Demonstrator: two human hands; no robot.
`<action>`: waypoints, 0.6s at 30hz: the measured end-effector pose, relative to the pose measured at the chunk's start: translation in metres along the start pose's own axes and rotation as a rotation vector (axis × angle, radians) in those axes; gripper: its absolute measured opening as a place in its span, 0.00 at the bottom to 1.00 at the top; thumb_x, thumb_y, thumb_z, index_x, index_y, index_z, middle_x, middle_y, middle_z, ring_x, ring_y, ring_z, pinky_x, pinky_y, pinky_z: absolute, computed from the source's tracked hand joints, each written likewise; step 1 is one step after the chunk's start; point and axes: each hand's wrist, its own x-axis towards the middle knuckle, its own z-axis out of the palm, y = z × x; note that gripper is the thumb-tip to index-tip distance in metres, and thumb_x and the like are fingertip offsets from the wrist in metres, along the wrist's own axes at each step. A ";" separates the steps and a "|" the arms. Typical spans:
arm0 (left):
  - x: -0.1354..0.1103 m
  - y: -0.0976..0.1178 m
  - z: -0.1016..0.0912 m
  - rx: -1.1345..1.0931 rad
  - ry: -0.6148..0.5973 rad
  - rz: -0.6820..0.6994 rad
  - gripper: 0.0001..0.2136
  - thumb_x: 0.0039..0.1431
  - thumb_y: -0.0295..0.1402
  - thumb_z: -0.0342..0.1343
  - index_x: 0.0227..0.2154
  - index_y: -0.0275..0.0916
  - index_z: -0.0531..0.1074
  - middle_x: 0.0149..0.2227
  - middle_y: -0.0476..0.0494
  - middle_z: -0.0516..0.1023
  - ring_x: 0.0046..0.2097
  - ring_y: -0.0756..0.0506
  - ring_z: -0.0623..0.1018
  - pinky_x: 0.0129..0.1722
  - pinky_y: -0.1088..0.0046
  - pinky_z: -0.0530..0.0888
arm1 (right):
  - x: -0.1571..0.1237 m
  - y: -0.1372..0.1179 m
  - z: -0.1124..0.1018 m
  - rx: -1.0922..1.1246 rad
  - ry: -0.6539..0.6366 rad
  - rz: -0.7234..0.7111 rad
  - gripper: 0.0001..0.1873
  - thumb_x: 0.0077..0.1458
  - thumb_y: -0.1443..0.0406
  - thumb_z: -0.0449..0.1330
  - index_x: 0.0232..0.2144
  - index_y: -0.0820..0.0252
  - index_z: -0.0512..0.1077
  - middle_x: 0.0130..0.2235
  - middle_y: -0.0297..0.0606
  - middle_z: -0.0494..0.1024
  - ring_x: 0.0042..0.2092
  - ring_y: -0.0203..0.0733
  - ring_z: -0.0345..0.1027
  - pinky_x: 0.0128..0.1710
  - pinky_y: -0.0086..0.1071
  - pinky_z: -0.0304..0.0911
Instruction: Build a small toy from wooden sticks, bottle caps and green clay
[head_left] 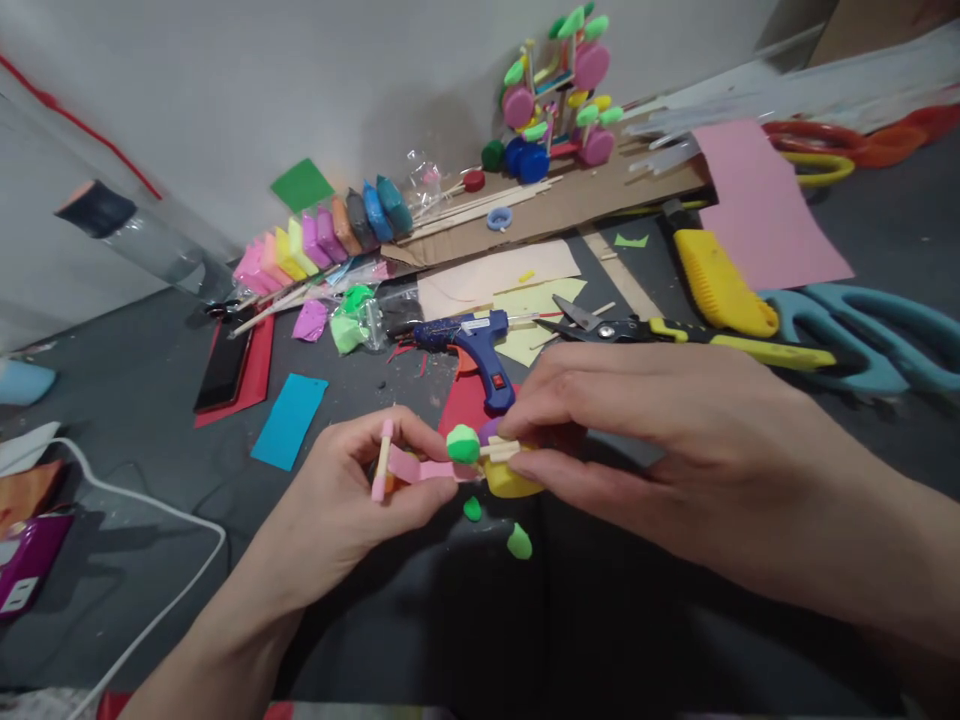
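Note:
Between both hands is a small craft model made of short wooden sticks point(501, 449), a folded pink paper strip point(420, 470) and a yellow bottle cap point(510, 480). My left hand point(367, 480) is closed, pinching the pink strip; a pink-tipped stick point(382, 462) stands across its near end. The fingers and thumb of my right hand point(637, 430) close on the wooden sticks beside the yellow cap. A two-tone green clay ball point(463, 444) sits at the end of the sticks, with a purple piece point(491, 430) behind. Two flat green clay bits point(518, 541) lie below on the dark table.
Behind the hands lie a blue glue gun point(484, 350), pliers point(600, 328), a yellow cutter point(720, 280) and blue-handled scissors point(862, 330). Coloured clay packs point(322, 235) line the wall. A stick-and-cap model point(559, 100) stands at the back. A white cable point(165, 500) runs at left.

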 end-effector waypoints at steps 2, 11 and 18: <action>0.000 0.001 0.000 -0.010 -0.017 -0.059 0.04 0.53 0.30 0.66 0.28 0.40 0.75 0.22 0.54 0.74 0.23 0.56 0.67 0.21 0.84 0.63 | 0.001 0.000 0.000 0.014 -0.011 0.018 0.07 0.61 0.66 0.60 0.33 0.59 0.78 0.30 0.29 0.75 0.30 0.31 0.66 0.30 0.27 0.59; 0.000 0.002 0.000 -0.057 -0.062 -0.162 0.07 0.54 0.36 0.66 0.29 0.39 0.75 0.24 0.55 0.73 0.25 0.56 0.66 0.25 0.85 0.63 | 0.003 -0.001 0.001 0.040 -0.039 0.079 0.07 0.59 0.68 0.60 0.32 0.59 0.79 0.30 0.29 0.75 0.30 0.30 0.66 0.30 0.27 0.58; 0.001 0.001 0.000 -0.077 -0.066 -0.168 0.08 0.54 0.36 0.66 0.29 0.39 0.75 0.25 0.55 0.73 0.26 0.56 0.66 0.26 0.84 0.63 | 0.002 0.001 0.001 0.050 -0.038 0.069 0.07 0.61 0.66 0.60 0.34 0.59 0.78 0.31 0.29 0.75 0.32 0.31 0.67 0.32 0.27 0.59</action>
